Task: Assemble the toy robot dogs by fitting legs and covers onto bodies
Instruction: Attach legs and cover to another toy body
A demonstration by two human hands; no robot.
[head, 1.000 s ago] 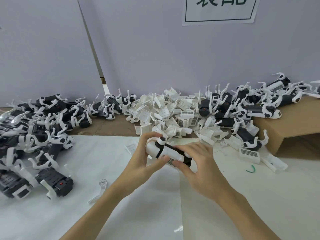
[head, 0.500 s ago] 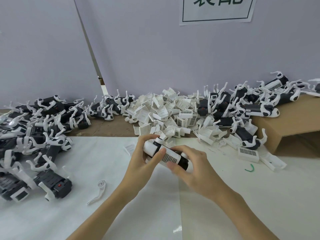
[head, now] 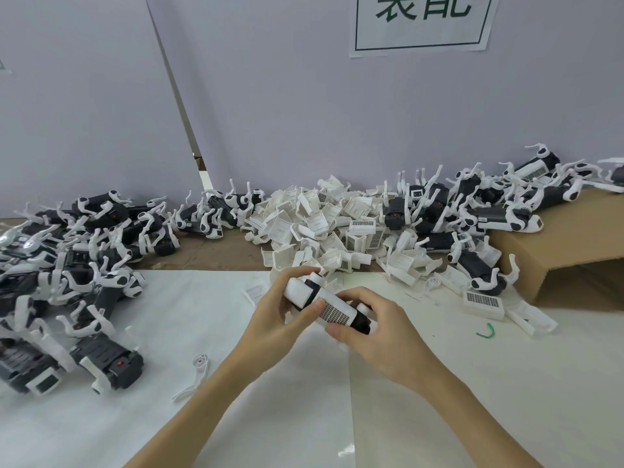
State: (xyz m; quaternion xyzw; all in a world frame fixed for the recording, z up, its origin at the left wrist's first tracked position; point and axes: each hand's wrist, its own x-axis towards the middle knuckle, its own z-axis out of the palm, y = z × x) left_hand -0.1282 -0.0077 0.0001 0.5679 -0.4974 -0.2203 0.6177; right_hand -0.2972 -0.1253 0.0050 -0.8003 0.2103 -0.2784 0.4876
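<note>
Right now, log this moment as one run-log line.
left hand: holds toy dog body | right hand: holds same body | cover on | loose leg on table

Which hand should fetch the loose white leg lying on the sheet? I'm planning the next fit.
Probably the left hand: the loose white leg lies on its side, while the right hand grips the toy body.

Both hands are gripping one toy dog body (head: 329,307) above the white worktop (head: 472,383): left hand (head: 275,320) holding its far end, right hand (head: 378,336) curling around the near end, beside a heap of white covers (head: 324,228).
</note>
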